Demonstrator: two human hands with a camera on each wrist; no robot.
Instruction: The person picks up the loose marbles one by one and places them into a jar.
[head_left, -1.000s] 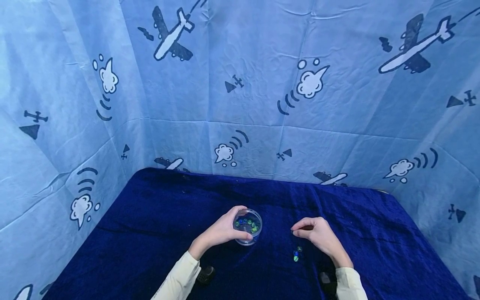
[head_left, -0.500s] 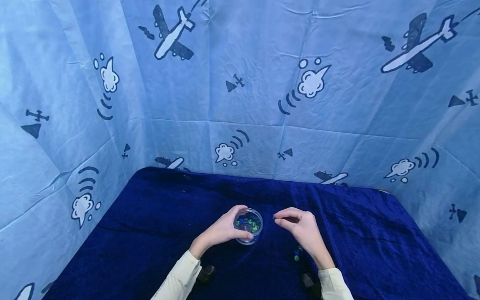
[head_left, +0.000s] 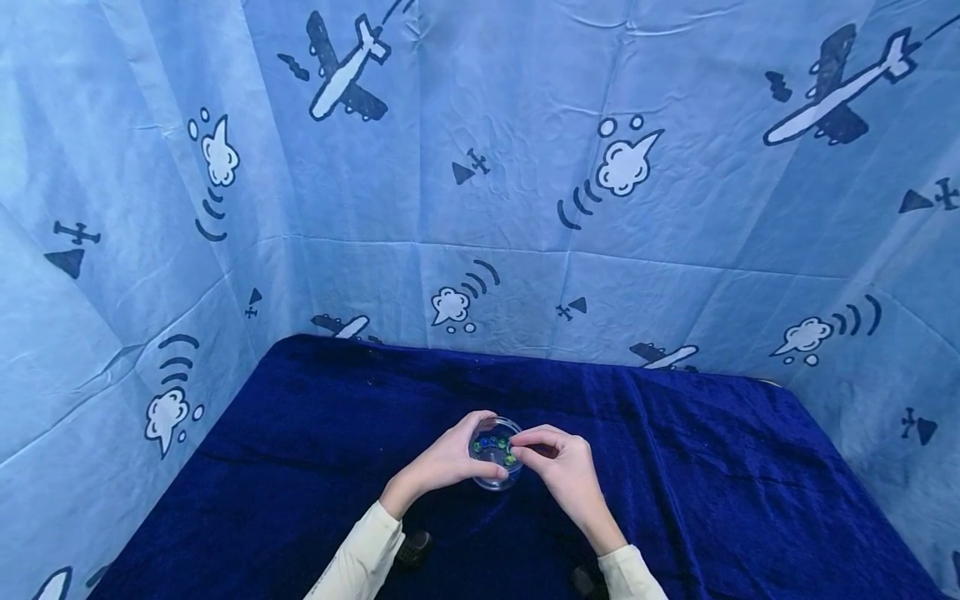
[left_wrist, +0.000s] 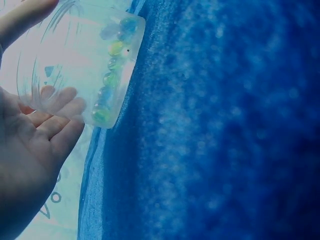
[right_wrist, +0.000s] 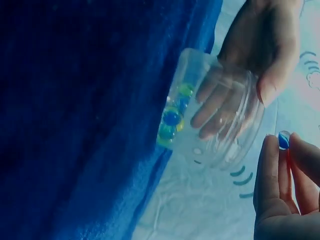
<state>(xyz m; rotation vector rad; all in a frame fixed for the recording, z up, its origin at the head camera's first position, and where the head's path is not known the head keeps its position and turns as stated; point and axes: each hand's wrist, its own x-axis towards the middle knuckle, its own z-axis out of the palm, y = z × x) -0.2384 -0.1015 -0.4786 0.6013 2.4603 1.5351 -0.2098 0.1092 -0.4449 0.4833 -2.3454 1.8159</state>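
A clear plastic jar point(left_wrist: 65, 62) with several blue and green marbles point(left_wrist: 111, 79) in its bottom is held by my left hand point(head_left: 442, 458). The thumb and fingers wrap round its sides, and its mouth faces up. My right hand point(head_left: 567, 477) is at the jar's right rim. In the right wrist view, thumb and fingertips pinch one clear marble with a blue swirl point(right_wrist: 284, 140), just above the jar's mouth. The head view hides this marble behind the fingers.
Dark blue velvet cloth point(head_left: 360, 442) covers the table. A light blue curtain point(head_left: 510, 208) printed with planes stands behind and to the sides. Dark wrist devices, one under the left sleeve point(head_left: 415, 550), sit close to the cloth.
My right hand has moved left from beside the loose marbles to the jar's rim, a marble pinched in it. Its forearm now covers the loose marbles. The left hand and jar have stayed put.
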